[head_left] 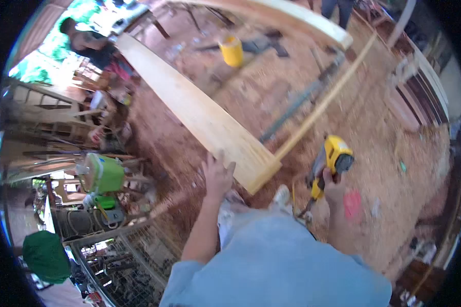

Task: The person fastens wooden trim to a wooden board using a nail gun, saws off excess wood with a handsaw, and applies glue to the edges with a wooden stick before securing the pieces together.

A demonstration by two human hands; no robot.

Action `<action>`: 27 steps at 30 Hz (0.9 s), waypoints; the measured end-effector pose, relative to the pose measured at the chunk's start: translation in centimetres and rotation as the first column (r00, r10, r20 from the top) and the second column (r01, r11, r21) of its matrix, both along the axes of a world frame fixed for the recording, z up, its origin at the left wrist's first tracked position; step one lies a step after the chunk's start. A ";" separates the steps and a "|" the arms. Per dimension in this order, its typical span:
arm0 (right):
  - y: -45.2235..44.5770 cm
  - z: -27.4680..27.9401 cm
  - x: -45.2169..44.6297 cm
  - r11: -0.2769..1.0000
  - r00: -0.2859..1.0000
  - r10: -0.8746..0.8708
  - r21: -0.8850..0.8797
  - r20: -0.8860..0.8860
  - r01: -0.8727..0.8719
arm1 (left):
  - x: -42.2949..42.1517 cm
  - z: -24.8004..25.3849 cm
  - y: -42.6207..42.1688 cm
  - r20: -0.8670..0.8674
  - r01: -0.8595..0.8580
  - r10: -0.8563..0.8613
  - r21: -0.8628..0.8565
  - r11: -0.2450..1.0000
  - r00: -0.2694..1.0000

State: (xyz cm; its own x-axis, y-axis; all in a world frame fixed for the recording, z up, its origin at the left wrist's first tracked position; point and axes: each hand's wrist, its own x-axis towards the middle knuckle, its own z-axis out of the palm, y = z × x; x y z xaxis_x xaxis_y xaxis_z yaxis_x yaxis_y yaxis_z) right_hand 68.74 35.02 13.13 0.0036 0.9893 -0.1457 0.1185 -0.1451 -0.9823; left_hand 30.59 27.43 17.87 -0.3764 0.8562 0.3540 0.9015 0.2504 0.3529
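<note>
My left hand (217, 176) rests at the near end of a long pale wooden board (189, 105). Its fingers are spread over the board's left edge. Off to the right, my right hand (334, 185) is closed around the handle of a yellow and black nail gun (336, 153), held apart from the board. A narrow strip of wood (328, 100) runs from the board's near end toward the upper right. At the far end of the board, another person (89, 46) in dark clothes is blurred.
A yellow bucket (231, 51) stands beyond the board. A second long plank (302, 20) crosses the top. Left are a green container (105, 174) and a metal mesh (138, 261). A pink scrap (352, 204) lies on the sawdust-covered ground (384, 204). Someone's legs (337, 10) show at the top.
</note>
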 end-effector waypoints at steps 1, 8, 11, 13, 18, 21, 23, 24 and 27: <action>-0.1 4.6 -0.1 0.993 0.981 -0.033 -0.120 -0.190 0.010 | 1.1 0.0 -0.7 0.041 0.015 -0.014 -0.044 0.999 0.999; 0.7 14.9 0.3 0.913 0.920 0.341 -0.302 0.192 -0.275 | 0.2 3.4 7.2 0.557 0.281 -0.266 0.060 0.958 0.787; 0.1 15.2 0.7 0.857 0.770 0.500 -0.099 0.396 -0.506 | 3.5 3.4 16.4 0.547 0.582 -0.563 0.161 0.797 0.620; -1.3 15.4 1.3 0.834 0.671 0.532 -0.184 0.517 -0.519 | 7.2 1.5 20.7 0.533 0.704 -0.598 0.007 0.710 0.598; -1.9 17.4 -1.9 0.797 0.700 0.597 -0.388 0.392 -0.463 | 13.7 -2.1 23.7 0.574 0.816 -0.616 -0.175 0.551 0.539; -1.2 17.4 -2.6 0.740 0.553 0.669 -0.376 0.498 -0.557 | 13.6 -1.0 23.6 0.510 0.880 -0.718 -0.270 0.390 0.474; -0.8 17.3 -2.7 0.701 0.457 0.682 -0.332 0.572 -0.631 | 13.0 -0.2 23.9 0.520 0.865 -0.703 -0.405 0.295 0.484; -0.3 17.6 -3.1 0.703 0.490 0.696 -0.362 0.524 -0.612 | 13.0 -0.4 23.8 0.527 0.867 -0.701 -0.404 0.292 0.481; 1.6 18.5 -4.6 0.668 0.469 0.729 -0.369 0.498 -0.647 | 13.1 -0.9 24.1 0.600 0.911 -0.688 -0.312 0.269 0.408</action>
State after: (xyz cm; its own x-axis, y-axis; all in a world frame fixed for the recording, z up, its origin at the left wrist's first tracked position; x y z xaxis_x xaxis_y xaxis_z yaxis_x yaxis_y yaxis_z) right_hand 64.15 36.60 31.59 -0.5505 0.6848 -0.4775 0.7403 0.1361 -0.6584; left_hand 43.65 51.51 16.97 0.6456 0.7275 -0.2322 0.6151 -0.3152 0.7227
